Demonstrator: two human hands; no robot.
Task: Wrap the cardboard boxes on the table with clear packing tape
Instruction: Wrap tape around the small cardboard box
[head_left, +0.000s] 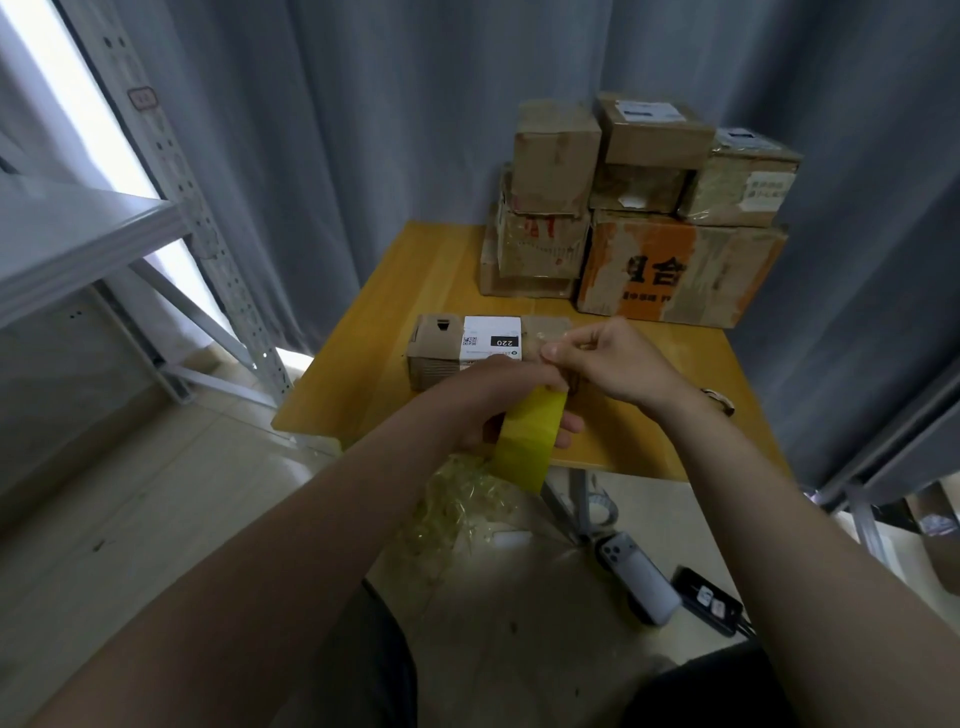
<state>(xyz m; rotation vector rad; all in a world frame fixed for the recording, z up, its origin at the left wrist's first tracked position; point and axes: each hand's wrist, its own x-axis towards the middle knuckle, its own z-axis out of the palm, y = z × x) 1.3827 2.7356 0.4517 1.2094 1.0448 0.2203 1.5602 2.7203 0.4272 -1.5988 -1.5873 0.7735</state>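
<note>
One tape roll (527, 441) is gripped by the left hand (491, 402). Its end is pinched by the right hand (608, 364) above one box (441, 358) on the table (384, 317). About seven boxes (675, 270) are stacked behind.

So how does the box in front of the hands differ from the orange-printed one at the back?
The front box is smaller and low; the orange-printed box is bigger and taller. The front box has a white label and nothing stacked on it; the orange-printed box carries smaller boxes. Both are brown cardboard on the table.
</note>
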